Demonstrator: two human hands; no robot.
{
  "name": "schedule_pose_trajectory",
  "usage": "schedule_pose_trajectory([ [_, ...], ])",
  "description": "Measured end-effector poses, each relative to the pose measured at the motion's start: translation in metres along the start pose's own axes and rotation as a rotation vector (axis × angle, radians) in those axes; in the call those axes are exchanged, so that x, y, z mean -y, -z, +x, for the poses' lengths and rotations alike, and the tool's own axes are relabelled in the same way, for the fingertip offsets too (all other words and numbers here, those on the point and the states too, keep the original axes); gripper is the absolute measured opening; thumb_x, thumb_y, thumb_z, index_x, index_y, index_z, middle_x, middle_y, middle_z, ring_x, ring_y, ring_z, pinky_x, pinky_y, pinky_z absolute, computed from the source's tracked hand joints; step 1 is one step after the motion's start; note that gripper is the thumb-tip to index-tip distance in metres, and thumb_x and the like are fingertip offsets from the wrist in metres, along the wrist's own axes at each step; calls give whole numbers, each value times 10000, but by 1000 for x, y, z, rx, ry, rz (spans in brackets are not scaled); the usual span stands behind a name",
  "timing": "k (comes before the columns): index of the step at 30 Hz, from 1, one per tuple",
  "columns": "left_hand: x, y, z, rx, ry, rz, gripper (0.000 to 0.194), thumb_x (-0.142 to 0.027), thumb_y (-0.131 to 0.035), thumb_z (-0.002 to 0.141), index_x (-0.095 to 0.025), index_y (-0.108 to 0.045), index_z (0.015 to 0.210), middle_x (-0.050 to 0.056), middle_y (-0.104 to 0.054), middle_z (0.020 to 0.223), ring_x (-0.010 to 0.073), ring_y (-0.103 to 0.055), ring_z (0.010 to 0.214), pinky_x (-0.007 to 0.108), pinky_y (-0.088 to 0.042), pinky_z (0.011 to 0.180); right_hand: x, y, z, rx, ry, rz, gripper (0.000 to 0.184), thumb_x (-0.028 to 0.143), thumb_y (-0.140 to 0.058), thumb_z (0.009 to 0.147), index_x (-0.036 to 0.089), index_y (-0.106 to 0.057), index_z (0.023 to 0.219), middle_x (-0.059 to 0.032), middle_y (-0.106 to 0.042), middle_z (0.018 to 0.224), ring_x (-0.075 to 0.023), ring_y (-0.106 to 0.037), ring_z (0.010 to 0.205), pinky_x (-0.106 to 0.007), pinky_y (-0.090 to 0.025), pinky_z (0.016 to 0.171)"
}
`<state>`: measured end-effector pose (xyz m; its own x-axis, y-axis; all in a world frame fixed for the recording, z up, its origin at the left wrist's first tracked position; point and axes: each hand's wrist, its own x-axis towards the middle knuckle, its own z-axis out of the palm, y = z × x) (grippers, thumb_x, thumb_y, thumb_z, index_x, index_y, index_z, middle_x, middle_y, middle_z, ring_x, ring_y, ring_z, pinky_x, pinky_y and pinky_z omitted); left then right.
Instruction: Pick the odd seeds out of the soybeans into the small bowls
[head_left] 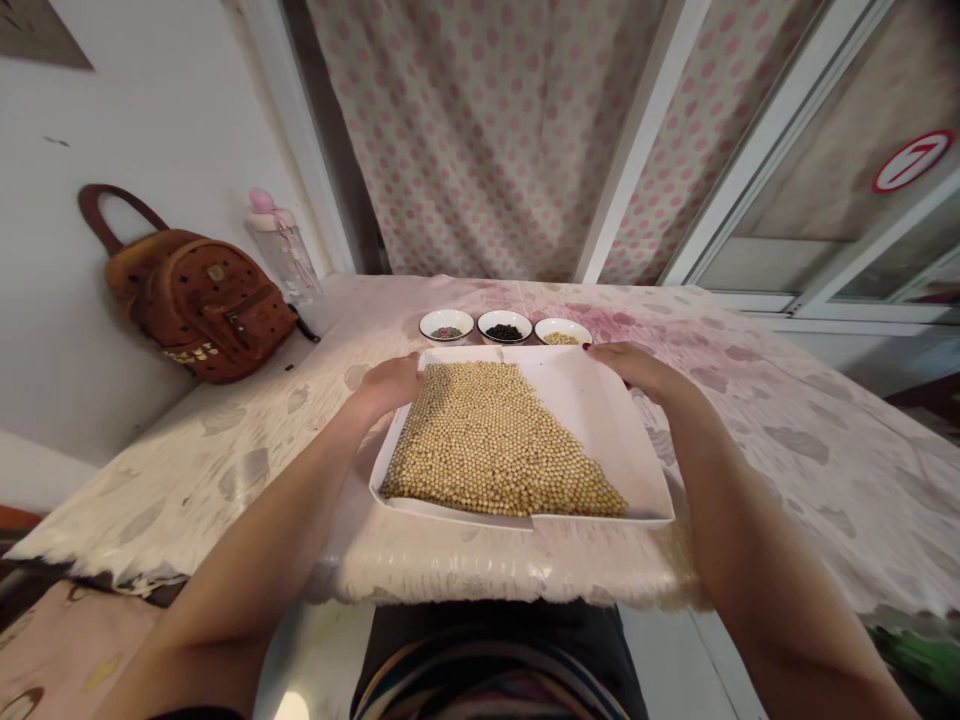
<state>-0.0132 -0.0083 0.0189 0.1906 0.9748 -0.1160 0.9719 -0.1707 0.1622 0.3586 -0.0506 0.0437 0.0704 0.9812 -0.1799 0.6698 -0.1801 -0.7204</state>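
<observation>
The left grip (391, 382) and right grip (626, 362) clasp the white tray (600, 400) by its opposite sides near the far corners (the fingertips behind the walls are hidden). The tray sits between and nearer the person than both grips, over the near edge of the bench (757, 450); I cannot tell whether it is lifted clear. The pale beans (487, 440) bank on the left grip's side and along the near wall, leaving bare floor beside the right grip. Good handling probably means matching pressure on both thin walls, more support under the heavier left, and gentle, level tilts. The left bowl (447, 317), middle bowl (505, 317) and right bowl (562, 325) stand just beyond, between the grips, so avoid pushing forward.
</observation>
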Motion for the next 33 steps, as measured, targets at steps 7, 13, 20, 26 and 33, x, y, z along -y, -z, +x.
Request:
schedule_pose_trajectory([
  [7,2,-2,4,-31,39,12,442,-374,-404,919,-205,-580,1287,167,-680,1239,342,-628,1123,423,-499,851,-3,-10,10,49,20,-178,274,398,-537,911,170,-677,968,-119,-724,868,-231,-660,755,-301,-506,610],
  [13,1,2,2,-64,119,0,384,-377,-444,907,-233,-628,1211,137,-698,1192,335,-639,1083,412,-513,799,-4,-15,13,-42,-1,-348,269,379,-525,896,161,-662,972,-108,-708,814,-214,-650,677,-307,-472,622],
  [20,-4,3,-2,-349,-14,-186,346,-315,-459,940,-209,-625,1225,114,-670,1123,256,-630,1012,378,-492,875,4,-19,9,-466,126,-438,185,319,-533,848,190,-645,919,-111,-688,882,-247,-626,858,-330,-444,742],
  [26,-14,-5,2,-447,-279,-339,229,-211,-510,913,-181,-708,1024,74,-684,1012,184,-624,908,309,-497,849,15,-55,9,-9,322,-166,113,262,-522,818,192,-604,852,-37,-657,785,-158,-575,697,-277,-416,632],
  [33,-17,-15,6,-446,-375,-392,166,-158,-560,884,-187,-723,899,54,-716,947,173,-629,833,301,-489,776,3,-76,23,70,433,-222,106,304,-554,820,212,-606,815,-43,-674,830,-187,-587,751,-306,-402,650],
])
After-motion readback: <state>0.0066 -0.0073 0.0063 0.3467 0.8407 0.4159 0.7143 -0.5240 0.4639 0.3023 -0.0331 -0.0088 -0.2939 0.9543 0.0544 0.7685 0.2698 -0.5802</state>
